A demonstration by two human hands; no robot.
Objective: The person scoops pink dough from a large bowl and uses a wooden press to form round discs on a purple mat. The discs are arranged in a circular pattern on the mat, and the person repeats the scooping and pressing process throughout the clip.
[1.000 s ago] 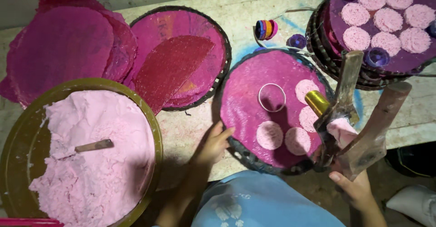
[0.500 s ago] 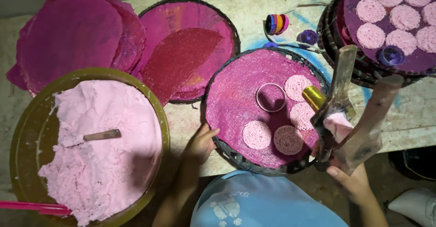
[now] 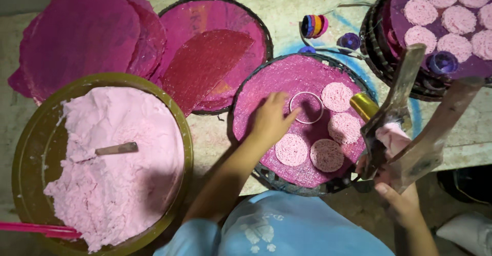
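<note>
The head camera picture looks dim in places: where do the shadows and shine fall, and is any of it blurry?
Head view: light is soft and dim; the left hand and forearm cast a shadow over the pink paste and the table edge. Head view: the gold cylinder by the right hand shows a small glare. Head view: the metal ring is sharp, while the frame corners are darker.

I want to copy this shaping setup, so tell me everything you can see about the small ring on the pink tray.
The ring is a thin, pale hoop, metal by its look, open in the middle so the tray's pink cloth shows through. It lies flat on the round cloth-covered tray, near the centre, beside four pressed pink discs. The left hand reaches over the tray, and its fingers meet the ring's left edge. It appears empty, with no dough inside.
</note>
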